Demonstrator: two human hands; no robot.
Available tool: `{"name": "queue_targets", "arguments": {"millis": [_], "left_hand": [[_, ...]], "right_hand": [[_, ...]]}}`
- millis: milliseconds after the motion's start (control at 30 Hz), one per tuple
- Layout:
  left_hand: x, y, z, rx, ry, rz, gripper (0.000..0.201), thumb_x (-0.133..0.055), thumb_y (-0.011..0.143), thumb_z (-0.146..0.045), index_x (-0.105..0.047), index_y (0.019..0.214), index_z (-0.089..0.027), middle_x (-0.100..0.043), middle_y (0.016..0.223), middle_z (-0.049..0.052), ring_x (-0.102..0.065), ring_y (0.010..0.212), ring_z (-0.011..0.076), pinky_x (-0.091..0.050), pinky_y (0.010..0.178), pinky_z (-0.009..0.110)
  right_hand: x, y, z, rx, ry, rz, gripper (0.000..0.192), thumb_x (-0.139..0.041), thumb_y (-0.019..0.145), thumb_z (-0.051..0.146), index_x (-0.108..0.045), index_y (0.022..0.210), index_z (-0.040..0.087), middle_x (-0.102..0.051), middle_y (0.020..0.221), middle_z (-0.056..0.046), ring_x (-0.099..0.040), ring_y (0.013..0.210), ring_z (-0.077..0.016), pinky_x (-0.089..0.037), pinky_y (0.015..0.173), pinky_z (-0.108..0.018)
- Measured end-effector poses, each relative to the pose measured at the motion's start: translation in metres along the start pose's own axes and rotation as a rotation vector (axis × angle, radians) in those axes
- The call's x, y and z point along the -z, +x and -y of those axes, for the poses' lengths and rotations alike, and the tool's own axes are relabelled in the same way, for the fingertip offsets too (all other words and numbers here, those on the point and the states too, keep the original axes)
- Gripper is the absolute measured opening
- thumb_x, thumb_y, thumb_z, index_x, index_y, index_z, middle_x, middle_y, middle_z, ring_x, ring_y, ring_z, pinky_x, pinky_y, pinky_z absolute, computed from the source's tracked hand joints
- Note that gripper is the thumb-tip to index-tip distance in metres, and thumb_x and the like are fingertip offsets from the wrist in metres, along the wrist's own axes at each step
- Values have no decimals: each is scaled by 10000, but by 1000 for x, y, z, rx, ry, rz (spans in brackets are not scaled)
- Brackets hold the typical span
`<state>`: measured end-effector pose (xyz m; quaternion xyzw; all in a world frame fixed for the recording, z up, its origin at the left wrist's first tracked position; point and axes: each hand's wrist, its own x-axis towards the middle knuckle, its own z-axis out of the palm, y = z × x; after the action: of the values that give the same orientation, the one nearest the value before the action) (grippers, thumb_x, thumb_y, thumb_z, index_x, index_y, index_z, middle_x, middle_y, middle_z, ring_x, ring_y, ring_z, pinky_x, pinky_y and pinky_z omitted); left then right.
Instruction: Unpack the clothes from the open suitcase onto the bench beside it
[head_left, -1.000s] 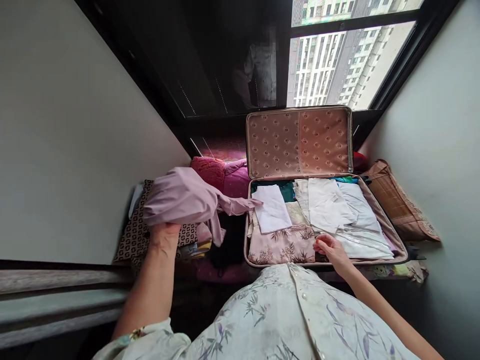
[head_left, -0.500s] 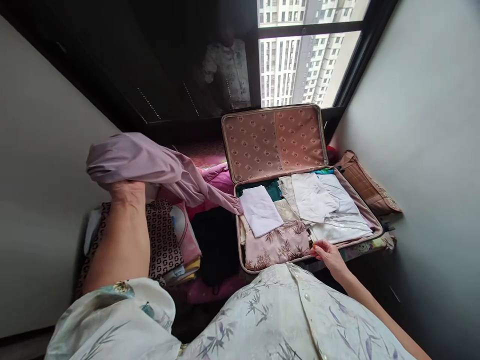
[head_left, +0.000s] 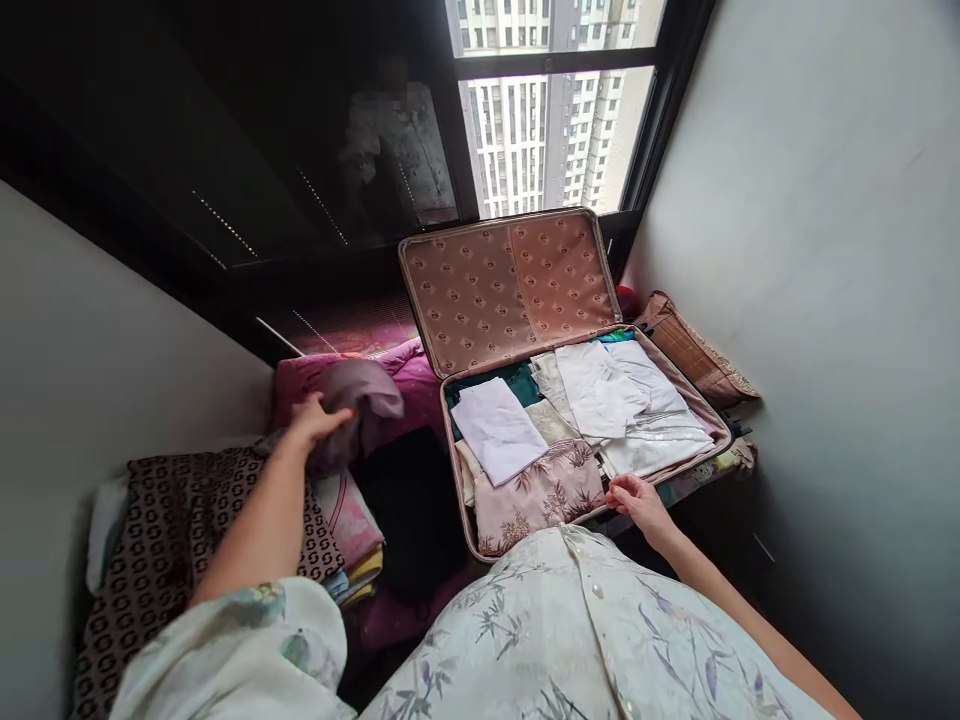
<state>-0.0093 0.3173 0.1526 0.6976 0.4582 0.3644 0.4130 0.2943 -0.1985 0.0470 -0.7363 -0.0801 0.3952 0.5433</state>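
My left hand is stretched out over the bedding on the left, fingers spread. Just beyond it a mauve cloth garment, blurred by motion, drops in a loose heap onto the pink bedding; the hand appears to have released it. The open suitcase lies to the right with clothes inside. At its front edge my right hand has its fingers pinched together; what is in them, if anything, is too small to make out. Beside those fingertips lies a folded pink garment with a leaf print. A folded white cloth rests above it.
White clothes fill the suitcase's right half. Its patterned lid leans up by the window. A brown cushion sits against the right wall. Black cloth, a brown patterned cloth and folded clothes lie at left.
The mauve garment has gone from draped over my raised left hand to falling onto the pink bedding. My left hand has lowered and opened. My right hand stays at the suitcase's front edge.
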Motion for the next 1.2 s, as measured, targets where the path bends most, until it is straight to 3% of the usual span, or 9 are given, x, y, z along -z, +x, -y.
{"name": "queue_targets", "arguments": {"millis": [67, 200, 333, 433, 533, 633, 700, 900, 1200], "left_hand": [[-29, -26, 23, 147, 135, 25, 383, -877, 588, -325, -553, 725, -175, -683, 1026, 185, -458, 1389, 516, -208, 1149, 752], [-87, -91, 44, 238, 134, 162, 306, -799, 679, -307, -691, 909, -137, -718, 1091, 168, -688, 1143, 372, -494, 1045, 575], [-140, -152, 42, 276, -93, 286, 375, -817, 661, -395, -739, 943, -160, -760, 1097, 157, -734, 1033, 303, -563, 988, 447], [-171, -186, 38, 325, -157, 323, 389, -824, 666, -401, -746, 954, -151, -772, 1074, 159, -745, 994, 293, -579, 963, 432], [-194, -206, 33, 372, -131, 328, 397, -844, 670, -365, -744, 975, -132, -766, 1081, 179, -747, 1009, 310, -583, 954, 440], [-209, -213, 27, 402, -100, 313, 417, -875, 663, -317, -740, 1010, -129, -751, 1127, 190, -718, 1121, 333, -579, 964, 421], [-216, -213, 22, 415, -73, 274, 402, -864, 688, -277, -733, 1037, -127, -737, 1161, 198, -688, 1189, 339, -570, 975, 409], [-225, -215, 19, 413, -16, 203, 295, -776, 747, -201, -733, 1026, -116, -676, 1280, 214, -686, 1191, 327, -561, 977, 387], [-226, -222, 24, 403, -25, 144, 287, -773, 702, -345, -747, 916, -155, -711, 1166, 154, -722, 1084, 304, -592, 892, 364]], "right_hand": [[3, 6, -2, 7, -3, 0, 392, -737, 604, 528, -626, 807, 211, -740, 768, -49, -697, 729, -211, -509, 686, -318], [18, 30, -5, 43, -53, -17, 356, -715, 623, 509, -636, 817, 221, -727, 774, -53, -697, 744, -232, -530, 699, -345], [42, 79, 11, 133, -378, -190, 298, -614, 716, 455, -651, 884, 212, -730, 837, -55, -693, 824, -237, -539, 755, -347], [62, 123, 35, 163, -616, -333, 368, -580, 754, 377, -675, 1048, 177, -732, 1056, -119, -668, 999, -259, -511, 910, -366], [77, 163, 58, 168, -693, -380, 528, -591, 749, 327, -647, 1223, 100, -637, 1295, -223, -545, 1260, -329, -412, 1072, -412], [83, 193, 71, 133, -767, -381, 670, -629, 749, 340, -587, 1337, 23, -546, 1393, -300, -431, 1369, -412, -348, 1121, -492], [82, 208, 74, 85, -847, -357, 711, -656, 759, 383, -564, 1384, 56, -533, 1418, -287, -437, 1358, -436, -375, 1087, -525], [78, 230, 78, 60, -1095, -282, 654, -647, 822, 481, -582, 1355, 109, -589, 1347, -237, -521, 1278, -405, -440, 1010, -485], [69, 232, 87, 217, -1294, -260, 465, -591, 866, 285, -578, 1294, 102, -571, 1323, -215, -495, 1269, -340, -415, 1017, -421]]}}
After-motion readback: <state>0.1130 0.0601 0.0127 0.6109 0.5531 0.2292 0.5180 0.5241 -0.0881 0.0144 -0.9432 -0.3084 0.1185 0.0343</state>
